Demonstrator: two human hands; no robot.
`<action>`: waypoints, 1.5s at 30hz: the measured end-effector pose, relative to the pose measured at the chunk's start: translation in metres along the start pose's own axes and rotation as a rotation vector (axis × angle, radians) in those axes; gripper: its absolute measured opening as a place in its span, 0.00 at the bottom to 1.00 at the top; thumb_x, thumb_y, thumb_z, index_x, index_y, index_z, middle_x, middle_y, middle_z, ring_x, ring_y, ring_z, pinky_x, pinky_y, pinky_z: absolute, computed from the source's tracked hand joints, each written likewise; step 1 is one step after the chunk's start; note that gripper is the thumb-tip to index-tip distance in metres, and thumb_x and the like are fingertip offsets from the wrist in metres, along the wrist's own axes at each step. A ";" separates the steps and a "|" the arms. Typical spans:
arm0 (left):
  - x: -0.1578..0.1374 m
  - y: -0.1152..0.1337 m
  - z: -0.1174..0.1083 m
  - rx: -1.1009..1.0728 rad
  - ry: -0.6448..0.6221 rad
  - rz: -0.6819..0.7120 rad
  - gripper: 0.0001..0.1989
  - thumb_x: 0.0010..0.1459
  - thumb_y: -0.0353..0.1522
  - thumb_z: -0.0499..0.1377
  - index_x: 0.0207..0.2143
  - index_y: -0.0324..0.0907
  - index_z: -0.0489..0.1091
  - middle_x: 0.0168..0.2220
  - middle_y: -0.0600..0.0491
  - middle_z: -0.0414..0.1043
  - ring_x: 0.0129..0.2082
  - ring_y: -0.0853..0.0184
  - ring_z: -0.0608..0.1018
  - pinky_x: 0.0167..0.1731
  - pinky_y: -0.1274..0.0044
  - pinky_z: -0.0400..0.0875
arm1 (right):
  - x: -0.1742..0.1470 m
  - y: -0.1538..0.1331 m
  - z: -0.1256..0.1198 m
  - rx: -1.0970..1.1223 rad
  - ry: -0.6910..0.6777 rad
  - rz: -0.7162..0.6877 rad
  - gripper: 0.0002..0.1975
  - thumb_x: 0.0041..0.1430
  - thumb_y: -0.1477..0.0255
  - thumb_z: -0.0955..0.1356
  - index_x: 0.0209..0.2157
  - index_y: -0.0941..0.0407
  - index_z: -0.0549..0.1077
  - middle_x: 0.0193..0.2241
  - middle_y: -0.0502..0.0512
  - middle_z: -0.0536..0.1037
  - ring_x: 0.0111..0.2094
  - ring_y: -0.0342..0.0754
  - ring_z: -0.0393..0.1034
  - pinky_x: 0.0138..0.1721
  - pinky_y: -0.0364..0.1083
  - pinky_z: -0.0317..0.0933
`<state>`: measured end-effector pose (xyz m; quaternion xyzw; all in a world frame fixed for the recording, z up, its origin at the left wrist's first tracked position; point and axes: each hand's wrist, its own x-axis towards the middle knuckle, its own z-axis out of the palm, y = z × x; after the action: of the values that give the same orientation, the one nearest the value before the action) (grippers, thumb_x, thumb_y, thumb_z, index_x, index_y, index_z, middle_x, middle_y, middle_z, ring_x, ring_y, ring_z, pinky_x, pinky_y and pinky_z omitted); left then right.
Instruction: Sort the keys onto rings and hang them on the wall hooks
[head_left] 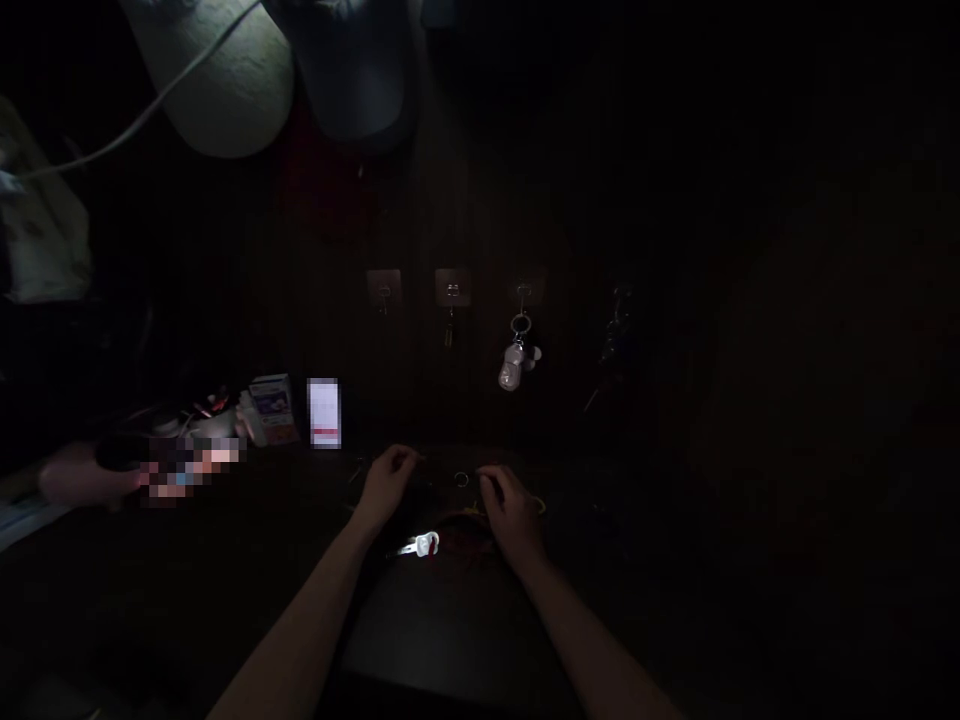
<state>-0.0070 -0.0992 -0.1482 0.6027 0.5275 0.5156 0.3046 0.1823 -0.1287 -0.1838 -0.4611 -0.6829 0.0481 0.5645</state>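
In deep shadow, my left hand (386, 482) has thumb and fingers pinched together over the dark tabletop; what they hold, if anything, is too small to name. My right hand (512, 512) is also closed in a pinch. Just left of its fingertips shows a small metal ring (461, 480), and I cannot tell whether they touch it. Between my forearms lies a brightly lit key (425, 544) with something red at its head. A yellow loop (538, 506) shows beside my right hand. Left of my left hand is a small dim key-like piece (357, 468).
On the wall ahead are several hooks; a ring with pale charms (512, 365) hangs from one, a small metal piece (449, 333) from another. A lit phone screen (324, 412), a box (274, 405) and clutter stand at left. Caps (225, 90) hang above, near a white cable (142, 120).
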 end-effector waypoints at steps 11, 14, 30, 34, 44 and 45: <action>-0.015 0.010 0.047 -0.478 -0.045 -0.170 0.12 0.45 0.40 0.58 0.27 0.40 0.67 0.23 0.58 0.66 0.24 0.72 0.70 0.26 0.81 0.64 | 0.000 -0.007 -0.001 0.073 -0.032 0.086 0.10 0.56 0.67 0.63 0.39 0.54 0.71 0.36 0.54 0.77 0.39 0.47 0.72 0.40 0.44 0.64; -0.020 0.007 0.047 -0.472 -0.054 -0.157 0.13 0.45 0.40 0.58 0.27 0.39 0.67 0.23 0.58 0.65 0.24 0.73 0.69 0.25 0.82 0.63 | 0.000 -0.005 0.002 0.099 -0.026 0.063 0.09 0.55 0.68 0.63 0.36 0.54 0.72 0.33 0.54 0.78 0.36 0.48 0.73 0.38 0.44 0.65; -0.021 0.002 0.044 -0.419 -0.132 -0.156 0.12 0.46 0.40 0.59 0.27 0.40 0.67 0.20 0.61 0.63 0.20 0.75 0.65 0.23 0.83 0.60 | -0.002 -0.009 -0.002 0.061 -0.090 0.164 0.14 0.60 0.62 0.58 0.30 0.54 0.69 0.23 0.49 0.74 0.24 0.44 0.69 0.27 0.40 0.58; -0.022 0.004 0.045 -0.403 -0.139 -0.151 0.12 0.45 0.40 0.59 0.26 0.39 0.67 0.18 0.61 0.61 0.19 0.75 0.63 0.22 0.82 0.59 | -0.002 -0.007 -0.002 0.037 -0.064 0.195 0.15 0.60 0.60 0.58 0.28 0.54 0.67 0.19 0.48 0.71 0.22 0.43 0.67 0.25 0.40 0.56; -0.023 0.010 0.039 -0.333 -0.127 -0.128 0.13 0.45 0.41 0.59 0.27 0.39 0.70 0.22 0.58 0.67 0.22 0.73 0.67 0.23 0.82 0.60 | 0.001 -0.015 -0.010 0.043 -0.051 0.091 0.16 0.57 0.61 0.61 0.22 0.54 0.70 0.20 0.48 0.71 0.24 0.42 0.65 0.28 0.40 0.56; -0.023 0.010 0.039 -0.331 -0.129 -0.131 0.13 0.45 0.41 0.59 0.27 0.39 0.70 0.22 0.58 0.67 0.23 0.73 0.68 0.23 0.82 0.60 | 0.002 -0.015 -0.010 0.055 -0.051 0.095 0.16 0.57 0.61 0.62 0.22 0.54 0.70 0.20 0.48 0.71 0.24 0.42 0.65 0.28 0.40 0.57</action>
<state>0.0354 -0.1164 -0.1572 0.5406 0.4529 0.5348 0.4655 0.1822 -0.1410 -0.1701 -0.4760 -0.6728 0.1056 0.5565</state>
